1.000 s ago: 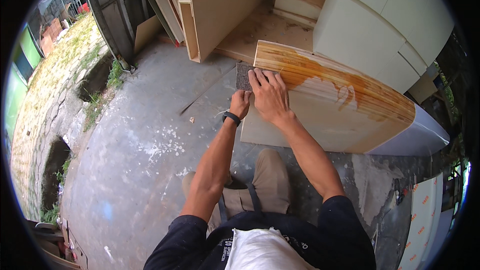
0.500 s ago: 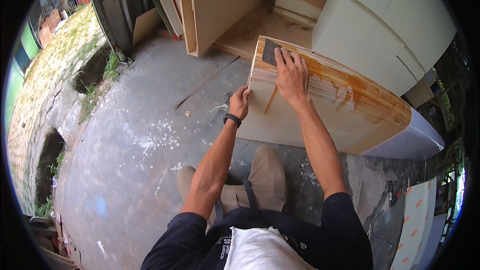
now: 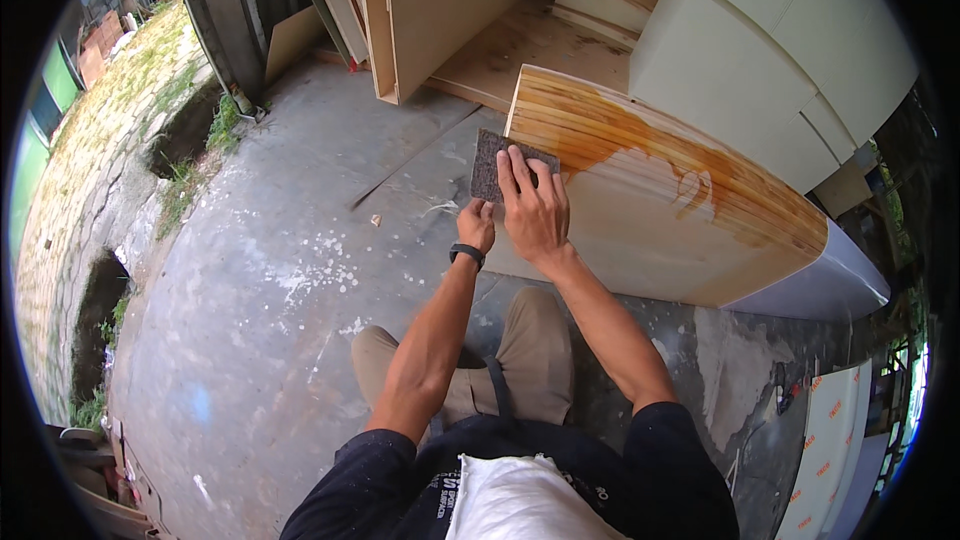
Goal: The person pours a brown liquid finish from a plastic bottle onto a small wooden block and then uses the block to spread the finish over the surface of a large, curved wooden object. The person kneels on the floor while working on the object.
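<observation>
A long wooden panel [image 3: 640, 230] stands on its side in front of me, with a pale face and a striped top edge. Glossy amber liquid [image 3: 610, 125] coats much of that edge and runs down the face in places. My right hand [image 3: 538, 208] presses a dark grey-brown square pad [image 3: 488, 165] at the panel's left end, and part of the pad juts past the corner. Just below the pad, my left hand [image 3: 476, 225] is closed round the panel's left edge; its fingertips are partly hidden.
White drawer cabinets [image 3: 750, 70] stand behind the panel. A rounded plywood piece [image 3: 440, 15] rises at the back. Paint-spotted concrete floor [image 3: 260, 290] spreads to my left, bordered by a broken gutter [image 3: 100, 310]. A printed white board [image 3: 828, 440] lies at the lower right.
My right hand has brought the pad left and down from the top edge to the panel's end corner. Amber liquid now covers more of the edge's left end. My left hand has slid slightly lower.
</observation>
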